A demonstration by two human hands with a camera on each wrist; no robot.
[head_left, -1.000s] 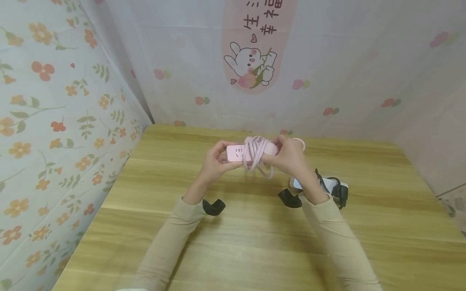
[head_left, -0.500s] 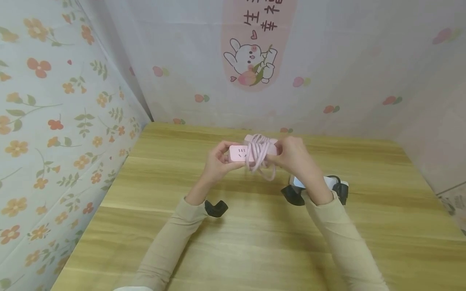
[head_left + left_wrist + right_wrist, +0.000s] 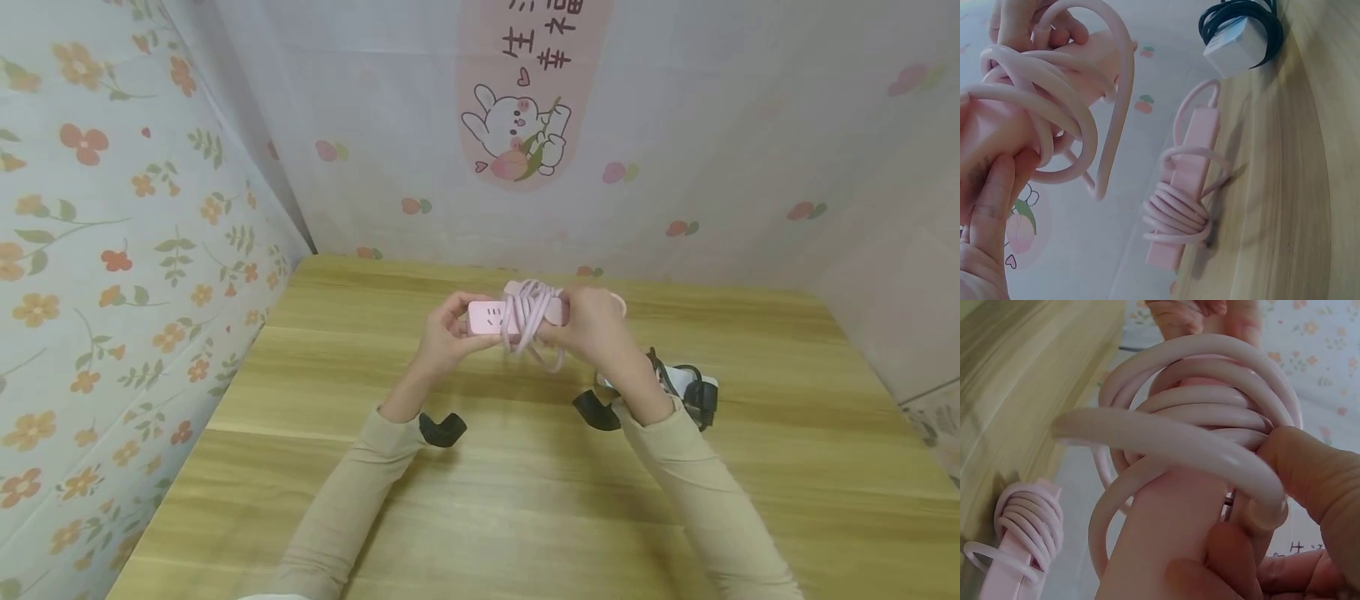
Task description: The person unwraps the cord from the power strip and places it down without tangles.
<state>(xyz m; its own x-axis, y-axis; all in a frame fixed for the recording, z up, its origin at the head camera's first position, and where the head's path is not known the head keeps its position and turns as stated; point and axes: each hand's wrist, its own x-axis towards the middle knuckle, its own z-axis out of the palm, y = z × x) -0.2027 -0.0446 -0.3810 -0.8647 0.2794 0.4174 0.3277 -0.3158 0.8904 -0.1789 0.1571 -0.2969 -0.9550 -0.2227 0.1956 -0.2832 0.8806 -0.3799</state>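
Observation:
A pink power strip [image 3: 483,318] is held up over the table, its pale pink cord [image 3: 527,312] wound round its middle. My left hand [image 3: 441,335] grips the strip's left end between thumb and fingers. At the right end my right hand [image 3: 596,327] holds it, and in the right wrist view the thumb [image 3: 1310,469] presses against the wound cord. One cord loop [image 3: 1124,94] sticks out loosely in the left wrist view. A second pink power strip [image 3: 1200,153], wrapped in its own cord, lies on the table behind; the head view mostly hides it.
A white block-like strip [image 3: 681,379] with a black cord and plug [image 3: 702,396] lies to the right, partly behind my right forearm. Black wrist pieces [image 3: 442,430] jut out below both hands. A printed curtain [image 3: 720,150] hangs along the wooden table's [image 3: 487,517] back edge.
The pink power strip shifted slightly right and then back left in the head view. Both hands kept hold of it, with my right hand's fingers moving a little at its end.

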